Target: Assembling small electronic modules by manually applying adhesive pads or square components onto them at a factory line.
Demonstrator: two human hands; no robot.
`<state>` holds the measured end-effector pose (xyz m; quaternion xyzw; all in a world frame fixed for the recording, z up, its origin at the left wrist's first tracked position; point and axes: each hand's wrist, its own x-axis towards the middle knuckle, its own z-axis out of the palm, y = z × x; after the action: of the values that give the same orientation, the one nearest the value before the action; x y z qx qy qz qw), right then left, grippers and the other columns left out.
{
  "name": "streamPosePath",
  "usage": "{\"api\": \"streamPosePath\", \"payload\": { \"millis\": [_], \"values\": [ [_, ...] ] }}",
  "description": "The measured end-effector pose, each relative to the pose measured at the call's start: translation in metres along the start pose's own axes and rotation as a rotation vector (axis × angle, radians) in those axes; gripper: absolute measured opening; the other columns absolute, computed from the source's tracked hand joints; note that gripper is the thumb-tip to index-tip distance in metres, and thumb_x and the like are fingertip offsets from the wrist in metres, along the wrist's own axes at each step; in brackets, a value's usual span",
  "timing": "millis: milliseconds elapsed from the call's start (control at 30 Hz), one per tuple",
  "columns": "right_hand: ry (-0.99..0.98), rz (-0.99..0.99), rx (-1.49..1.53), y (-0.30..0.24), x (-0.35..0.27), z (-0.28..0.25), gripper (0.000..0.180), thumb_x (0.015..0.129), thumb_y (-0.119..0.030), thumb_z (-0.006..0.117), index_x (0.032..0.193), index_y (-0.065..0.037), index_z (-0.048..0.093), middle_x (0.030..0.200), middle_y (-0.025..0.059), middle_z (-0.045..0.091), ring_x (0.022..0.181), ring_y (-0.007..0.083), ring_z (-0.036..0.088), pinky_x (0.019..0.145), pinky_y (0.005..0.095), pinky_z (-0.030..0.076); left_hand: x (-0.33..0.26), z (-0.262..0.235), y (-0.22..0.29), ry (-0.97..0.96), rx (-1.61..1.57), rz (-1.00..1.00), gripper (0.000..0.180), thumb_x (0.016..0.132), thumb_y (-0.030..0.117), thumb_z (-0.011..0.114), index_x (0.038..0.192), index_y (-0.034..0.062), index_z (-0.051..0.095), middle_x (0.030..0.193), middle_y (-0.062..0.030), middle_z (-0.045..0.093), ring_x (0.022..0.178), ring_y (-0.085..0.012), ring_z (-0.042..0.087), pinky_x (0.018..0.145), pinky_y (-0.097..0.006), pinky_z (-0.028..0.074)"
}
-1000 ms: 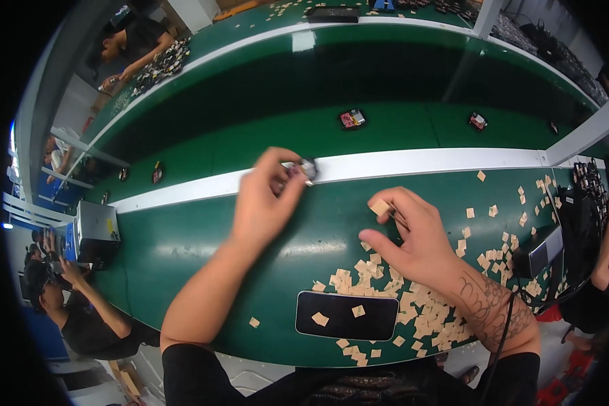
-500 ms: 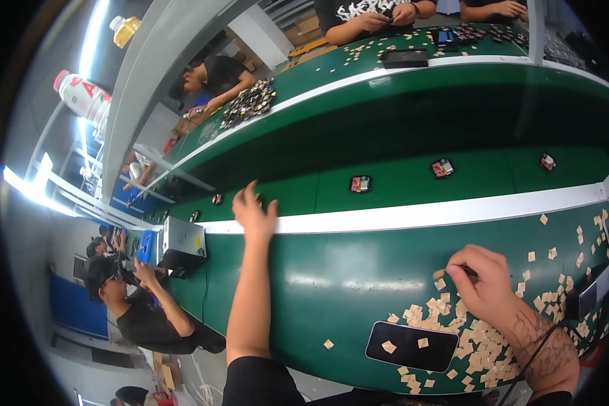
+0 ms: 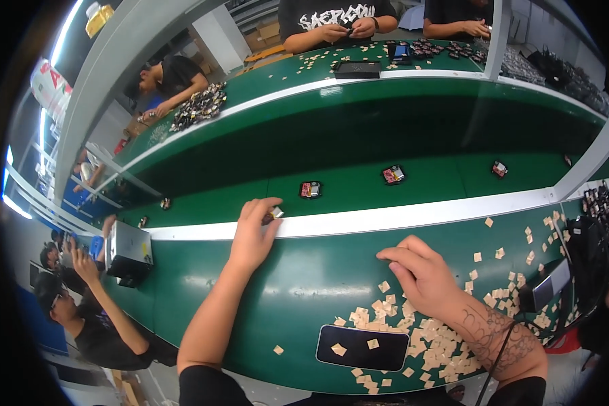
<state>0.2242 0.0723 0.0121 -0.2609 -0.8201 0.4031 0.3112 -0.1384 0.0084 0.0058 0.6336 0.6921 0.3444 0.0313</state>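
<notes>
Over the white rail, my left hand [image 3: 254, 233] pinches a small dark electronic assembly [image 3: 273, 215] with a silvery part, between thumb and fingers. My right hand [image 3: 418, 271] hovers above the green bench, index finger bent forward and thumb tucked below it. Whatever its fingers may hold is hidden. Below that hand spreads a heap of small tan square pieces [image 3: 446, 345]. Beside the heap lies a black phone [image 3: 362, 348], with two tan squares on its screen. Two similar small assemblies, one red and black [image 3: 310, 190] and another [image 3: 394, 174], rest on the green belt beyond the rail.
The white rail [image 3: 386, 220] separates bench and belt. A grey metal box [image 3: 128, 250] stands at the left end. On the right are a dark device on a stand [image 3: 547, 285], a cable and a black bag [image 3: 585, 250]. Co-workers sit at the left and across the belt.
My left hand has come back from the belt to the rail with the small assembly. My right hand has shifted left; the tan piece at its fingertips no longer shows. The view has turned right.
</notes>
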Motion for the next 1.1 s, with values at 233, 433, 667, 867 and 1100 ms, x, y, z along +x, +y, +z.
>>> {"api": "streamPosePath", "payload": {
  "millis": [233, 433, 667, 867, 1100],
  "values": [
    [0.008, -0.023, -0.029, 0.0, 0.001, 0.0, 0.025, 0.103, -0.002, 0.065, 0.125, -0.008, 0.074, 0.099, 0.0078, 0.06, 0.078, 0.0224, 0.065, 0.069, 0.0346, 0.053, -0.034, 0.033, 0.1, -0.318, -0.332, 0.187, 0.045, 0.084, 0.001, 0.086, 0.127, 0.0059, 0.071, 0.101, -0.0083, 0.07, 0.086, -0.0213, 0.068, 0.078, -0.034, 0.057],
    [-0.073, -0.054, -0.078, -0.006, 0.0, -0.004, 0.027, 0.1, 0.002, 0.064, 0.124, -0.006, 0.074, 0.098, 0.0078, 0.056, 0.075, 0.021, 0.062, 0.067, 0.0333, 0.052, -0.039, 0.032, 0.118, -0.328, -0.251, 0.262, 0.074, 0.077, 0.011, 0.093, 0.144, 0.0124, 0.062, 0.123, -0.0095, 0.063, 0.113, -0.0277, 0.062, 0.094, -0.038, 0.054],
    [-0.326, -0.048, -0.163, -0.024, -0.003, 0.008, 0.037, 0.091, 0.004, 0.069, 0.125, -0.008, 0.072, 0.099, 0.0066, 0.054, 0.08, 0.0217, 0.065, 0.065, 0.0353, 0.055, -0.043, 0.03, 0.096, -0.51, -0.297, 0.286, 0.066, 0.086, 0.014, 0.084, 0.146, 0.0087, 0.056, 0.121, -0.0121, 0.061, 0.114, -0.0351, 0.059, 0.1, -0.046, 0.05],
    [-0.287, -0.141, -0.538, -0.025, -0.001, 0.008, 0.039, 0.082, 0.0, 0.073, 0.119, -0.01, 0.072, 0.097, 0.0044, 0.055, 0.087, 0.0222, 0.067, 0.068, 0.0368, 0.06, -0.049, 0.034, 0.101, -0.489, -0.347, 0.292, 0.06, 0.089, 0.012, 0.081, 0.143, 0.0062, 0.057, 0.116, -0.0128, 0.061, 0.11, -0.035, 0.06, 0.095, -0.044, 0.053],
    [-0.309, -0.185, -0.712, -0.042, -0.003, 0.013, 0.031, 0.083, 0.003, 0.074, 0.113, -0.006, 0.075, 0.098, 0.0073, 0.065, 0.081, 0.027, 0.068, 0.067, 0.0371, 0.058, -0.059, 0.034, 0.111, -0.436, -0.299, 0.384, 0.057, 0.091, 0.01, 0.079, 0.142, 0.001, 0.054, 0.114, -0.0151, 0.06, 0.105, -0.0361, 0.06, 0.093, -0.044, 0.055]
  ]
}}
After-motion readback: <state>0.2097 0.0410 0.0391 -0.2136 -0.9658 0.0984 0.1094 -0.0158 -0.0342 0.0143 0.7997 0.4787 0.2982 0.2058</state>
